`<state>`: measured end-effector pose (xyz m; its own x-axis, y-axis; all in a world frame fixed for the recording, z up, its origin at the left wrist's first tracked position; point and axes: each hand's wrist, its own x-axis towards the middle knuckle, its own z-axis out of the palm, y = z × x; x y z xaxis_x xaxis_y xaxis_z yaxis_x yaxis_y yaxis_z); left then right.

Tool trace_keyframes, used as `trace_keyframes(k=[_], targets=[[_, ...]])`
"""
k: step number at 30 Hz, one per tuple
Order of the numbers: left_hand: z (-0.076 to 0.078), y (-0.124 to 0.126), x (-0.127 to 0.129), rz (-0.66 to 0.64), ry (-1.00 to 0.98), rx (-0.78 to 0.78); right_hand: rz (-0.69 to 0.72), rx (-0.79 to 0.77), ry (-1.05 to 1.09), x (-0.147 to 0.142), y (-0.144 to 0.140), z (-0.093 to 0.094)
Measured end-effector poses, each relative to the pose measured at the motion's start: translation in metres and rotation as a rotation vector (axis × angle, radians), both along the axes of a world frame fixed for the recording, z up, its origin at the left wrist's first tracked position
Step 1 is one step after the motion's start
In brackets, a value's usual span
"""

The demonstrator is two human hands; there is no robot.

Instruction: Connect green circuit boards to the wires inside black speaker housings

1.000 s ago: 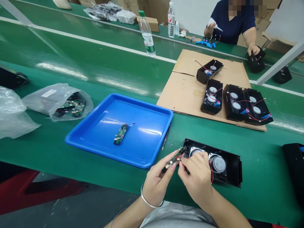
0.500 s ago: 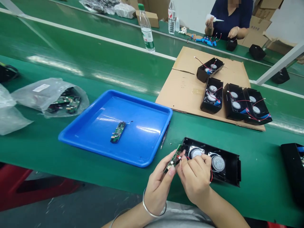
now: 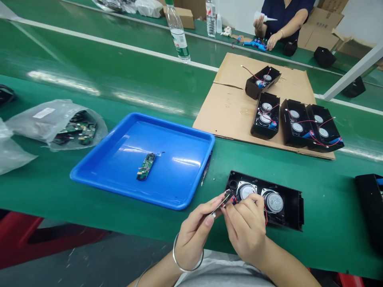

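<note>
My left hand grips a small circuit board by its edges, turned nearly edge-on to me. My right hand is closed at the board's right side, its fingertips pinching the red wire lead; the lead's tip is hidden by the fingers. Just behind both hands lies an open black speaker housing with two round speakers in it. A second circuit board rests in the blue tray to the left.
Wired speaker housings stand on a cardboard sheet at the back right. A plastic bag of circuit boards lies left of the tray. A bottle stands farther back. Across the bench, a person holds a white squeeze bottle.
The circuit board in my left hand has turned from showing its green face to nearly edge-on. The person opposite has moved a hand from a black housing to the blue parts.
</note>
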<state>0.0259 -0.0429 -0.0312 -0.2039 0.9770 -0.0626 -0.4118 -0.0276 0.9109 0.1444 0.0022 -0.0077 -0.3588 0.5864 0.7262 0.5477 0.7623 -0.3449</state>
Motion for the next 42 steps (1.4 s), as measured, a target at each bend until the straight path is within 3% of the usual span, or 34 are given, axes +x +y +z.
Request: trace_keyframes(k=[4, 7, 11, 16, 21, 27, 31, 42], targets=[[0.006, 0.006, -0.011, -0.048, 0.217, 0.062, 0.026, -0.011, -0.046, 0.001, 0.003, -0.003], [0.011, 0.011, -0.024, -0.133, 0.284, -0.022, 0.088, -0.048, -0.138, 0.01, 0.006, 0.001], [0.014, 0.008, -0.031, -0.329, 0.094, -0.239, 0.121, -0.225, -0.188, 0.048, 0.007, 0.02], [0.021, 0.005, -0.012, -0.354, 0.131, -0.324, 0.118, -0.475, -0.429, 0.105, 0.001, 0.022], [0.02, 0.013, 0.01, -0.363, 0.289, -0.211, 0.141, -0.435, -0.323, 0.114, -0.004, -0.002], [0.001, 0.019, 0.025, -0.28, 0.588, 0.124, 0.034, -0.457, -0.003, 0.108, 0.001, -0.01], [0.0, 0.022, 0.033, -0.205, 0.713, 0.179, 0.018, -0.457, -0.071, 0.101, 0.001, -0.01], [-0.001, 0.028, 0.035, -0.215, 0.816, 0.235, 0.057, -0.484, -0.215, 0.088, 0.006, -0.014]])
